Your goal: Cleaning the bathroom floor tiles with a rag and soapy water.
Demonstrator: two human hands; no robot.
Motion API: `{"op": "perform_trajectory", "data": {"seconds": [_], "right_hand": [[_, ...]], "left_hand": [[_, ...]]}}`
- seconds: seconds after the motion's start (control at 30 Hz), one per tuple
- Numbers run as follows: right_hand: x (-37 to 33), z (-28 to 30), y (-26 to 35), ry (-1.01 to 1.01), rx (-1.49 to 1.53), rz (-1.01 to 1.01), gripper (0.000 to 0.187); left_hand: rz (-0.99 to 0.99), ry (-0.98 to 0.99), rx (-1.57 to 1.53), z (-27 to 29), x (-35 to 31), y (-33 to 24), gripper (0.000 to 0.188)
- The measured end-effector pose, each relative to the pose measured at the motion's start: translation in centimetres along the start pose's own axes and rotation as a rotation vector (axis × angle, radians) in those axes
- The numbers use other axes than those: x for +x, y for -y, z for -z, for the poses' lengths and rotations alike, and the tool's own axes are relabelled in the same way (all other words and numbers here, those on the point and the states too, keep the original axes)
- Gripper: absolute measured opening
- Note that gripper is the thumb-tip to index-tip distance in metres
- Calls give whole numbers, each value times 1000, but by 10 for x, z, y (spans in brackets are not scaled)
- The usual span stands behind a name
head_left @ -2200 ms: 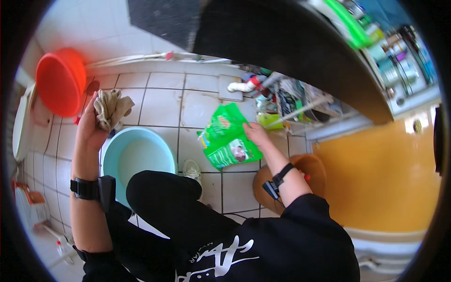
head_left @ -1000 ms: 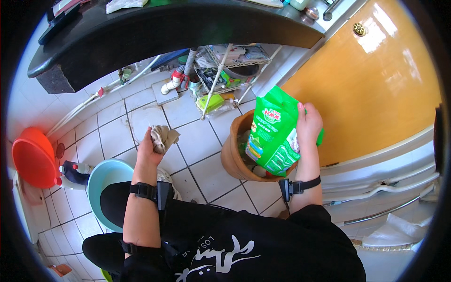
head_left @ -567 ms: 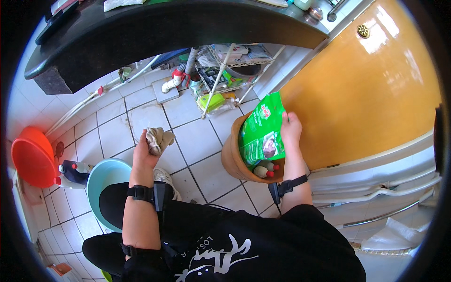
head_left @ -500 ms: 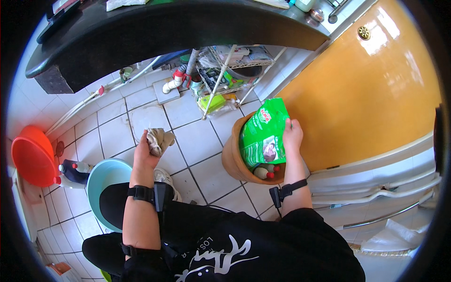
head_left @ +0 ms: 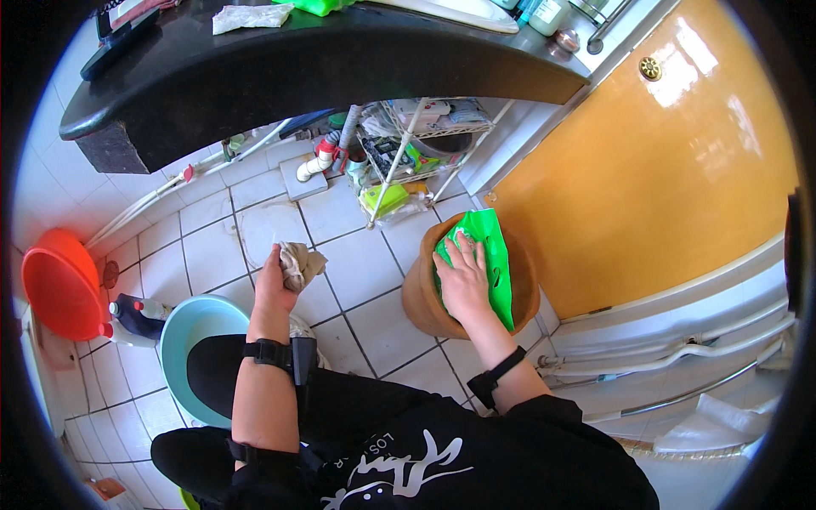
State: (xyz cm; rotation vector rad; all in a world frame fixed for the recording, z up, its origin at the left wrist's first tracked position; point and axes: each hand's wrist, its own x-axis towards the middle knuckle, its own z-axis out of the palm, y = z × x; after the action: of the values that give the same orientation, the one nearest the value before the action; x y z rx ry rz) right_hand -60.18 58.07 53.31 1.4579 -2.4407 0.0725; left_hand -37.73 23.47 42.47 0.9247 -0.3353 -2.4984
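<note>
A crumpled beige cloth is held in my left hand, above the floor left of the pot. Inside the round terracotta-brown pot stands a green plastic bag, upright, with a cut-out handle slot. My right hand lies on the side of the bag with its fingers spread, and its palm faces the bag. What is under the bag in the pot is hidden.
Left of my knee stands a light blue basin, beside several bottles and a red basin. A dark counter overhangs a white wire rack. A yellow door is at the right.
My right hand has let go of the bag's right edge and moved left onto its side. The bag has turned and sits lower in the pot, where the red-capped bottles no longer show.
</note>
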Motion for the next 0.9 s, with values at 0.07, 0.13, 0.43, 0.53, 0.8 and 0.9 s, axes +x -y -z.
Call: {"op": "perform_trajectory", "data": {"seconds": [0.07, 0.13, 0.43, 0.53, 0.8, 0.9], "right_hand": [[-10, -9, -8, 139, -100, -146, 54], [-13, -18, -30, 243, -167, -319, 65], [-34, -104, -107, 411, -94, -516, 85], [-33, -128, -109, 390, 8, -486, 86], [-60, -179, -113, 290, 210, -465, 87], [-68, -193, -111, 262, 291, -477, 90]], "left_hand": [[0, 1, -1, -4, -5, 5, 54], [-27, -13, -6, 0, -6, -1, 54], [-15, -71, -5, -13, -1, 1, 49], [-38, -18, 6, -6, 4, -3, 49], [-25, -48, 47, -17, 9, 0, 52], [-26, -41, 69, -16, 11, 0, 49]]}}
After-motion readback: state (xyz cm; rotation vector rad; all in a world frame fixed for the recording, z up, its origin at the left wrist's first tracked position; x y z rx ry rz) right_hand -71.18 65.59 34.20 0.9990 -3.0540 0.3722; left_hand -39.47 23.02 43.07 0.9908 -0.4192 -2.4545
